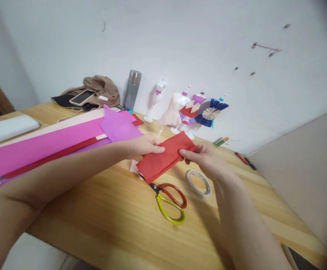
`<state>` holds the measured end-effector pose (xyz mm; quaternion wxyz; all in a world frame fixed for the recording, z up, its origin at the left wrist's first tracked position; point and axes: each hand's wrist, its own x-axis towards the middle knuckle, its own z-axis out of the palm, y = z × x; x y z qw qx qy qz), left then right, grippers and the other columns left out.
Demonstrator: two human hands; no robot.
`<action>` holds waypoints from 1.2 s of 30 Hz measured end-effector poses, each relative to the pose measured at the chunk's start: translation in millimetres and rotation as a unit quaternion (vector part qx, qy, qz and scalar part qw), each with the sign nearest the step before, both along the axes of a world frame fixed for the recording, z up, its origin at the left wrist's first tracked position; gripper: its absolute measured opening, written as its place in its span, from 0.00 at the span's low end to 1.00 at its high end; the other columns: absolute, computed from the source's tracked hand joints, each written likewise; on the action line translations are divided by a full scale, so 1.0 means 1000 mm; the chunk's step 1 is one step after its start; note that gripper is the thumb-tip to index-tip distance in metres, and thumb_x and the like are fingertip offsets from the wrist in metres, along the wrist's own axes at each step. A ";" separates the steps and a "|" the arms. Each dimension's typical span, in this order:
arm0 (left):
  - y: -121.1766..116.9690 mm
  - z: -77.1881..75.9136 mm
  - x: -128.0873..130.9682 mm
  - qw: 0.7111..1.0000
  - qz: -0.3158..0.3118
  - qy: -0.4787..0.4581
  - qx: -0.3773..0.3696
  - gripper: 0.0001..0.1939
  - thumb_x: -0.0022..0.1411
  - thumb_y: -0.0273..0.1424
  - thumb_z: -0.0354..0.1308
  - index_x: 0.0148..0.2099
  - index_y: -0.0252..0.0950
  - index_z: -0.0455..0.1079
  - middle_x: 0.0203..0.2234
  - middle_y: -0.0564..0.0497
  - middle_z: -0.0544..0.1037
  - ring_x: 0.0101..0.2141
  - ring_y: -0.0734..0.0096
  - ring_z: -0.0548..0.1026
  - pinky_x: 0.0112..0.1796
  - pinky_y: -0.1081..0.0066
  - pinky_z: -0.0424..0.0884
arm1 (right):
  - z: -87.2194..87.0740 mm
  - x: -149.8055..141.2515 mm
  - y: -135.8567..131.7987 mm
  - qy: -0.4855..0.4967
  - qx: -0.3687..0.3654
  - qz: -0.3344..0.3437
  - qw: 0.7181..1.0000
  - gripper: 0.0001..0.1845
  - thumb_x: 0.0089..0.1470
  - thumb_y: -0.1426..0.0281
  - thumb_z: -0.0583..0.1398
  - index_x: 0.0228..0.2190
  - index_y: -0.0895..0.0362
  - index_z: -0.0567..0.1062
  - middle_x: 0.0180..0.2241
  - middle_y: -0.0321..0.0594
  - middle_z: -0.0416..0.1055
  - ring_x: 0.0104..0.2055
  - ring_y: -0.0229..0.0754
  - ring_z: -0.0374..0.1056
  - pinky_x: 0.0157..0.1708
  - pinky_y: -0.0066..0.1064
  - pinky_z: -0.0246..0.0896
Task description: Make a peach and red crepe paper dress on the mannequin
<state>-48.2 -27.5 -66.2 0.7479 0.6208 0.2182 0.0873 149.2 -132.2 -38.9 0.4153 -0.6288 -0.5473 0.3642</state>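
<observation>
A folded piece of red paper (166, 155) is held up above the table between both hands. My left hand (145, 147) grips its far left edge, thumb lying on top. At the right end, my right hand (199, 155) pinches the paper between thumb and fingers. Beneath the paper lie scissors (171, 202) with one red and one yellow handle; their blades are mostly hidden under it. A white roll of tape (198, 183) rests flat below my right hand. Part of a small pale paper scrap (134, 166) shows beside the red paper.
Long pink (47, 142), red and purple paper sheets cover the table's left side. Behind stand small dress forms in paper clothes (174, 108) and a grey flask (133, 90). A phone (82, 97) lies on brown cloth (104, 90). A white box-like object (9, 128) sits far left.
</observation>
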 end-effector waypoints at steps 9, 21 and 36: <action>-0.003 -0.002 0.005 0.997 0.030 -0.052 -0.058 0.17 0.63 0.43 0.60 0.38 0.31 0.76 0.30 0.47 0.80 0.32 0.70 0.77 0.40 0.69 0.70 | -0.004 0.002 0.004 0.067 0.039 -0.044 0.996 0.18 0.36 0.56 0.73 0.21 0.55 0.75 0.15 0.33 0.68 0.17 0.32 0.60 0.19 0.27 0.54; -0.004 -0.017 0.010 0.989 0.072 -0.087 -0.091 0.16 0.61 0.41 0.64 0.36 0.30 0.74 0.28 0.48 0.80 0.27 0.74 0.76 0.29 0.75 0.66 | -0.004 0.004 0.003 0.046 0.033 -0.057 0.997 0.20 0.36 0.55 0.72 0.20 0.55 0.74 0.16 0.34 0.68 0.17 0.33 0.59 0.19 0.28 0.55; -0.008 -0.017 0.010 0.995 0.086 -0.034 -0.038 0.07 0.60 0.30 0.63 0.32 0.31 0.74 0.25 0.52 0.78 0.25 0.76 0.75 0.32 0.74 0.67 | -0.001 0.002 0.000 0.030 0.031 -0.022 0.999 0.15 0.42 0.56 0.71 0.28 0.52 0.78 0.27 0.38 0.76 0.27 0.40 0.69 0.29 0.34 0.64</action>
